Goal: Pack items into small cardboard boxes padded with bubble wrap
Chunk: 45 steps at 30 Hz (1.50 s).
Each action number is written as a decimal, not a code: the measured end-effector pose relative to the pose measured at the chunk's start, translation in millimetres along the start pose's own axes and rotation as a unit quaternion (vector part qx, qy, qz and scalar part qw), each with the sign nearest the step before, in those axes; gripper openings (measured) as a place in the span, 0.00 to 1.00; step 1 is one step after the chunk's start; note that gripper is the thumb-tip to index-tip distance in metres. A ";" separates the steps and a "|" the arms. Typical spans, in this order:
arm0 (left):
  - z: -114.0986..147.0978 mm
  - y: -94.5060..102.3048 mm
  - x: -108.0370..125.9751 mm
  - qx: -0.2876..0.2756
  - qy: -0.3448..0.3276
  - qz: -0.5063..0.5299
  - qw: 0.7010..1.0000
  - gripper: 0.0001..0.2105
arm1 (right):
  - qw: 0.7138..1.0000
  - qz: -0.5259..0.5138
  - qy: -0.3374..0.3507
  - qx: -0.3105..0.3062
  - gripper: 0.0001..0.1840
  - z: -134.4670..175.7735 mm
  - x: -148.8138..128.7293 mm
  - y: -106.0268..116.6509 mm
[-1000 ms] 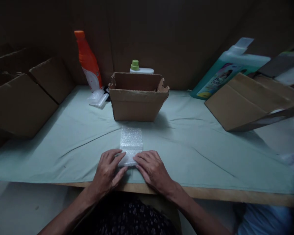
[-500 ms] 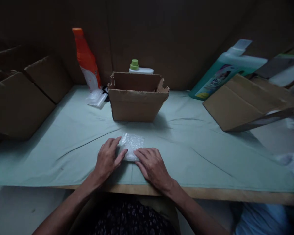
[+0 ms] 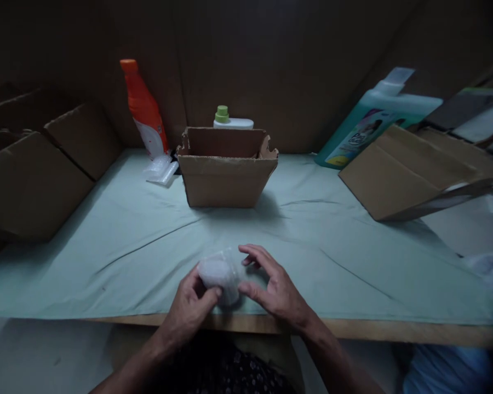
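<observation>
A folded piece of bubble wrap, whitish and blurred, is raised at a tilt over the front of the table. My left hand grips it from the left, thumb on the near face and fingers behind. To its right, my right hand has thumb and fingers spread, with nothing in them; its thumb tip is close to the wrap's edge, and I cannot tell if they touch. Beyond the hands stands an open cardboard box. Whether anything is inside the wrap cannot be seen.
Large cardboard boxes stand at left, and another box lies tilted at right. Behind are an orange bottle, a green-capped white bottle and a teal bottle. More bubble wrap lies on the green cloth.
The bubble wrap has come up off the cloth, tilted and nearer to me, in my left hand. My right hand has let go of it and moved right, fingers spread.
</observation>
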<state>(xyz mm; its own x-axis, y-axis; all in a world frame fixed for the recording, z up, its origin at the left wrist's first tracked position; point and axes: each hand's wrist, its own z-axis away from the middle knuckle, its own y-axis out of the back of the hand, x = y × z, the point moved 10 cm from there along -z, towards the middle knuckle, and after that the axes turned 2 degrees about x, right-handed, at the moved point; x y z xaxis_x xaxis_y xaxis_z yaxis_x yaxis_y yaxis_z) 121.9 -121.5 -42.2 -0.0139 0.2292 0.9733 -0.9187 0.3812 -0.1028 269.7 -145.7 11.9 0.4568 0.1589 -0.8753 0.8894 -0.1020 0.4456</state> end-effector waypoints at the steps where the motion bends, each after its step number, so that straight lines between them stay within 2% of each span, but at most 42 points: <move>1: 1.7 -6.9 2.8 -0.033 -0.019 -0.043 0.998 0.15 | 0.999 -0.026 0.004 -0.026 0.30 0.6 -1.0 -3.2; 3: 4.9 -21.1 6.5 -0.112 -0.054 -0.134 0.983 0.12 | 0.997 -0.054 0.012 -0.056 0.21 1.4 -2.2 -7.6; 4: 4.9 -25.2 9.5 -0.145 -0.070 -0.184 0.970 0.11 | 0.997 -0.054 0.008 -0.050 0.15 0.8 0.3 -6.1; 5: 2.3 -25.2 17.2 -0.160 -0.097 -0.233 0.954 0.11 | 0.998 -0.048 -0.003 -0.033 0.11 -0.4 5.3 -1.7; 6: -3.3 -21.0 32.3 -0.149 -0.139 -0.282 0.938 0.11 | 0.999 -0.037 -0.019 -0.009 0.10 -1.8 12.2 4.8; 8: -18.1 -5.9 85.4 -0.060 -0.272 -0.373 0.885 0.13 | 0.998 -0.005 -0.051 0.030 0.11 -4.2 27.1 19.5; 10: -30.2 5.7 148.0 0.061 -0.410 -0.442 0.795 0.17 | 0.996 0.034 -0.074 0.034 0.13 -6.2 39.0 29.6; 12: -48.6 5.5 190.9 0.135 -0.486 -0.495 0.707 0.23 | 0.994 0.059 -0.090 0.009 0.13 -7.0 47.1 33.9; 14: -71.6 1.5 209.9 0.173 -0.512 -0.529 0.654 0.24 | 0.993 0.070 -0.098 -0.015 0.13 -5.8 51.4 38.4; 16: -86.4 -2.2 207.3 0.189 -0.528 -0.538 0.630 0.17 | 0.992 0.076 -0.095 -0.022 0.13 -3.8 52.7 49.3; 19: -84.1 -4.7 180.0 0.192 -0.562 -0.524 0.610 0.10 | 0.992 0.078 -0.096 0.005 0.12 -1.8 53.7 86.0; 22: -73.5 0.2 157.2 0.204 -0.582 -0.502 0.607 0.13 | 0.986 0.057 -0.101 0.122 0.13 -7.7 44.7 150.1; 24: -71.2 5.0 153.8 0.214 -0.585 -0.481 0.616 0.14 | 0.969 0.037 -0.078 0.231 0.15 -19.0 23.1 193.0; 25: -71.4 6.9 154.6 0.219 -0.587 -0.471 0.622 0.15 | 0.960 0.035 -0.057 0.272 0.14 -28.6 7.3 207.3; 27: -73.7 8.7 157.1 0.223 -0.587 -0.459 0.629 0.14 | 0.950 0.053 0.010 0.308 0.13 -58.0 -32.6 216.8; 29: -75.9 8.4 157.8 0.223 -0.586 -0.459 0.629 0.13 | 0.952 0.092 0.097 0.276 0.14 -98.5 -73.8 199.6; 30: -76.5 8.0 157.1 0.222 -0.586 -0.461 0.628 0.13 | 0.955 0.112 0.133 0.240 0.14 -120.5 -89.3 183.2; 32: -76.6 7.7 154.7 0.220 -0.586 -0.464 0.626 0.13 | 0.962 0.161 0.154 0.158 0.14 -163.2 -101.4 146.7; 34: -75.9 8.4 152.8 0.220 -0.588 -0.463 0.626 0.13 | 0.958 0.252 0.120 0.063 0.15 -200.2 -91.2 109.9; 35: -75.6 8.9 152.4 0.220 -0.589 -0.461 0.626 0.13 | 0.945 0.313 0.092 0.010 0.15 -214.4 -79.8 93.8; 37: -75.3 9.9 152.5 0.222 -0.590 -0.458 0.627 0.12 | 0.896 0.433 0.028 -0.095 0.12 -232.0 -51.6 71.7; 39: -75.8 10.6 153.2 0.221 -0.589 -0.454 0.631 0.12 | 0.843 0.508 -0.018 -0.174 0.08 -237.9 -30.6 63.7; 40: -76.3 10.8 153.7 0.219 -0.588 -0.452 0.634 0.12 | 0.827 0.527 -0.025 -0.197 0.07 -239.1 -27.0 62.9; 42: -76.8 11.6 154.7 0.218 -0.586 -0.448 0.639 0.11 | 0.812 0.541 -0.005 -0.219 0.07 -240.7 -32.3 61.4; 45: -76.3 13.2 156.6 0.221 -0.586 -0.441 0.642 0.11 | 0.810 0.542 0.040 -0.220 0.11 -243.6 -51.6 58.4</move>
<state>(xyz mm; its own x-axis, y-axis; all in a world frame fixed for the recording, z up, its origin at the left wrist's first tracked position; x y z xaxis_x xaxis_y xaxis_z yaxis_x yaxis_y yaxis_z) 137.7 -12.3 93.3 0.5397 -0.8327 0.1242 -0.7916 -0.4517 0.4116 302.6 79.4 128.9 0.9579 0.2750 0.0822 -0.1224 0.1323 0.9836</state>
